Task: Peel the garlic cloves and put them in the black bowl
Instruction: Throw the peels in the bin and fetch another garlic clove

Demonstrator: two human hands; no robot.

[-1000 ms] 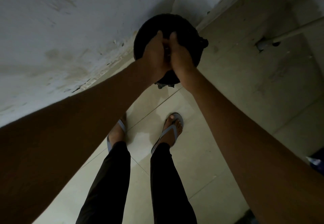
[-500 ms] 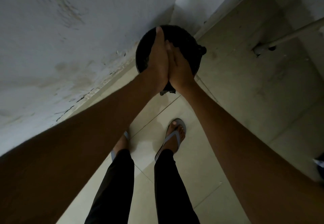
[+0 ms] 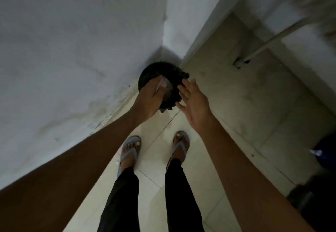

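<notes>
Black round container (image 3: 160,71) on floor in wall corner, ahead of our sandalled feet (image 3: 130,148); left hand (image 3: 150,100) over it, fingers curled round pale scraps (image 3: 163,84), blurred; right hand (image 3: 195,102) just beside, fingers straight and spread, holding nothing

The black bowl (image 3: 160,73) looked matt and dark, with a rough, lumpy rim; its material could not be told in the dim light. The floor (image 3: 227,104) was of pale tiles, smooth with a faint sheen, cut by thin grout lines. The wall (image 3: 72,50) was painted plaster, matt, stained and flaking along its foot. The sandals (image 3: 130,151) seemed of smooth grey rubber or plastic. The trousers (image 3: 120,204) were of black matt cloth.
</notes>
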